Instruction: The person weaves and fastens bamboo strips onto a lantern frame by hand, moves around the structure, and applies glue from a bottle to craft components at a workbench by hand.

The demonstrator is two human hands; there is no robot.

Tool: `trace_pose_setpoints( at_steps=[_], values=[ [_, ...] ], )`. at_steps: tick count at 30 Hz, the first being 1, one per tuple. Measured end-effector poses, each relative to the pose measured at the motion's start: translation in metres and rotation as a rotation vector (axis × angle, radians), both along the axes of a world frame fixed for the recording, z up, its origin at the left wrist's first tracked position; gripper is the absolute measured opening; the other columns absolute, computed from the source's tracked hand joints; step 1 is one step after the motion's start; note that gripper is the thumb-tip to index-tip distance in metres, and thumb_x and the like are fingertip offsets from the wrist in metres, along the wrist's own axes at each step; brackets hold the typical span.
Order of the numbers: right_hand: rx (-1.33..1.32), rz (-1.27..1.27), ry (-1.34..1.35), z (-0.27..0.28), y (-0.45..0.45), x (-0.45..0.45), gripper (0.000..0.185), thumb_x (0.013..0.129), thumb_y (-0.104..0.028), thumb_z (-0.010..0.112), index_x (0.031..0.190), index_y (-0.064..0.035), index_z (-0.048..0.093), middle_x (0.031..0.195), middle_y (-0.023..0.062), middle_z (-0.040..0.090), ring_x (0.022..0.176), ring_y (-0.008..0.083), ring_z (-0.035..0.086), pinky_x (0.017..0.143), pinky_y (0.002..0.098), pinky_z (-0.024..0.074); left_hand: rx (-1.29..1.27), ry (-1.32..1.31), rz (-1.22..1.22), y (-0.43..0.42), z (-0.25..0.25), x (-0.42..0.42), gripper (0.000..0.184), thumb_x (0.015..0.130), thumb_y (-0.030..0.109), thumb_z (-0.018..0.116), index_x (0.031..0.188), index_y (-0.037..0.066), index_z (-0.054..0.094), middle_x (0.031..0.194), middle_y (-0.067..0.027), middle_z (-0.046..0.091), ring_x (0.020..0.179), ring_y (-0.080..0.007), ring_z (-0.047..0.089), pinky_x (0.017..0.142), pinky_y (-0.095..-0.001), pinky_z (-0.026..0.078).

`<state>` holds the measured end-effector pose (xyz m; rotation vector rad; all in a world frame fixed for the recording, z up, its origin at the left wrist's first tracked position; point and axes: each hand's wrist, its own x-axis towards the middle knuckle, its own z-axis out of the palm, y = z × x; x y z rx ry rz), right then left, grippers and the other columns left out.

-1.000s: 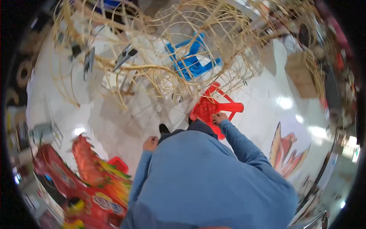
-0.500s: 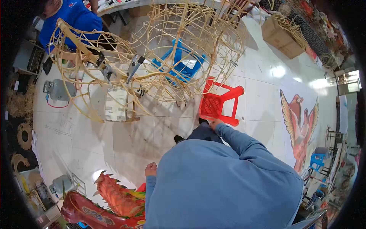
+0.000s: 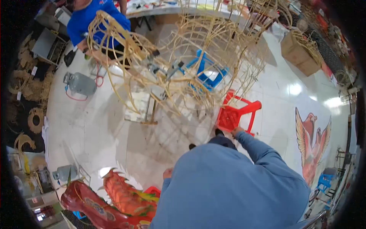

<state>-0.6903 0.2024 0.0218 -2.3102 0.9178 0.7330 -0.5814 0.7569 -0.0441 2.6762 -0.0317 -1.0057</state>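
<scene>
My right hand [image 3: 237, 131] is closed at the near edge of a red plastic stool [image 3: 231, 119], which is tipped on its side with its legs pointing away to the right. My fingers appear to grip its rim. My left hand [image 3: 167, 173] hangs by my side, curled with nothing seen in it, above the floor. Beyond the stool stands a large openwork frame of bent bamboo strips [image 3: 183, 65], with clamps on its left part. A blue plastic stool [image 3: 209, 72] shows through the strips.
A person in a blue shirt [image 3: 85, 24] is at the frame's far left end. A grey gas cylinder [image 3: 82, 84] and a small wooden stool [image 3: 139, 108] are on the floor. Painted red dragon-like pieces [image 3: 127, 192] lie behind my left. A winged-figure picture [image 3: 312, 141] is at right.
The whole view has shifted, so the scene sits further right. My right hand stays at the red stool's edge, and my left hand stays curled low by my side.
</scene>
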Motion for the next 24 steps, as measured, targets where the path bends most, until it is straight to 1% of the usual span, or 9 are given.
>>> trace_pose_setpoints(
  at_steps=[3, 5, 10, 13, 15, 17, 21, 22, 24],
  values=[
    [0.085, -0.122, -0.029, -0.008, -0.008, 0.002, 0.030, 0.078, -0.028, 0.049, 0.076, -0.0014, 0.062, 0.067, 0.0118, 0.062, 0.056, 0.0201, 0.061, 0.057, 0.0315, 0.0501, -0.205, 0.037, 0.071, 0.006, 0.011, -0.007, 0.032, 0.074, 0.041, 0.055, 0.088, 0.013, 0.064, 0.084, -0.0099, 0.064, 0.082, -0.0244, 0.060, 0.073, -0.0328, 0.047],
    [0.110, -0.245, -0.077, 0.017, -0.011, 0.013, 0.029, 0.077, -0.027, 0.050, 0.076, -0.0011, 0.062, 0.065, 0.0110, 0.061, 0.055, 0.0194, 0.061, 0.055, 0.0313, 0.0500, -0.258, 0.035, 0.095, 0.004, 0.028, -0.011, 0.032, 0.075, 0.040, 0.055, 0.088, 0.012, 0.064, 0.084, -0.0102, 0.064, 0.082, -0.0243, 0.060, 0.073, -0.0327, 0.047],
    [0.159, -0.372, -0.018, 0.038, -0.005, 0.021, 0.024, 0.077, -0.024, 0.053, 0.076, -0.0018, 0.062, 0.064, 0.0090, 0.061, 0.052, 0.0172, 0.060, 0.051, 0.0302, 0.0494, -0.266, 0.043, 0.117, 0.023, 0.045, -0.028, 0.032, 0.075, 0.038, 0.054, 0.089, 0.011, 0.063, 0.084, -0.0107, 0.063, 0.082, -0.0240, 0.060, 0.073, -0.0326, 0.047],
    [0.172, -0.490, -0.067, 0.002, 0.003, 0.014, 0.022, 0.078, -0.023, 0.054, 0.077, -0.0021, 0.061, 0.063, 0.0078, 0.061, 0.051, 0.0165, 0.059, 0.050, 0.0290, 0.0489, -0.247, 0.050, 0.101, 0.039, 0.049, -0.034, 0.031, 0.075, 0.036, 0.054, 0.090, 0.010, 0.063, 0.084, -0.0110, 0.063, 0.082, -0.0238, 0.060, 0.073, -0.0326, 0.046],
    [0.159, -0.572, -0.102, 0.000, 0.002, 0.010, 0.022, 0.078, -0.022, 0.054, 0.077, -0.0022, 0.061, 0.062, 0.0072, 0.060, 0.050, 0.0162, 0.058, 0.049, 0.0284, 0.0487, -0.235, 0.054, 0.088, 0.051, 0.049, -0.033, 0.031, 0.076, 0.035, 0.054, 0.090, 0.010, 0.062, 0.084, -0.0112, 0.063, 0.082, -0.0237, 0.060, 0.073, -0.0325, 0.046],
    [0.307, -0.774, -0.174, 0.016, -0.002, 0.019, 0.020, 0.079, -0.022, 0.056, 0.077, -0.0018, 0.061, 0.060, 0.0061, 0.060, 0.049, 0.0162, 0.058, 0.047, 0.0273, 0.0481, -0.219, 0.049, 0.085, 0.060, 0.048, -0.028, 0.031, 0.076, 0.035, 0.053, 0.091, 0.009, 0.062, 0.084, -0.0115, 0.063, 0.082, -0.0235, 0.060, 0.073, -0.0325, 0.046],
    [0.145, -0.776, -0.458, 0.017, -0.034, 0.037, 0.027, 0.074, -0.028, 0.055, 0.069, -0.0023, 0.062, 0.059, 0.0104, 0.061, 0.047, 0.0177, 0.057, 0.051, 0.0297, 0.0478, -0.191, 0.042, 0.117, 0.063, 0.053, -0.014, 0.030, 0.076, 0.033, 0.053, 0.092, 0.008, 0.062, 0.084, -0.0119, 0.063, 0.082, -0.0233, 0.060, 0.073, -0.0324, 0.046],
    [0.141, -0.775, -0.466, 0.029, -0.044, 0.048, 0.027, 0.074, -0.028, 0.055, 0.069, -0.0023, 0.062, 0.059, 0.0104, 0.061, 0.047, 0.0177, 0.057, 0.051, 0.0297, 0.0478, -0.188, 0.040, 0.127, 0.062, 0.052, -0.011, 0.030, 0.076, 0.032, 0.053, 0.092, 0.008, 0.061, 0.084, -0.0120, 0.063, 0.082, -0.0233, 0.060, 0.073, -0.0324, 0.046],
    [0.331, -0.932, -0.585, 0.079, -0.063, 0.070, 0.021, 0.078, -0.022, 0.057, 0.076, -0.0020, 0.060, 0.057, 0.0066, 0.058, 0.047, 0.0151, 0.056, 0.045, 0.0274, 0.0465, -0.193, 0.036, 0.148, 0.054, 0.048, -0.007, 0.030, 0.077, 0.032, 0.052, 0.092, 0.007, 0.061, 0.084, -0.0122, 0.062, 0.082, -0.0231, 0.060, 0.072, -0.0323, 0.046]
  ],
)
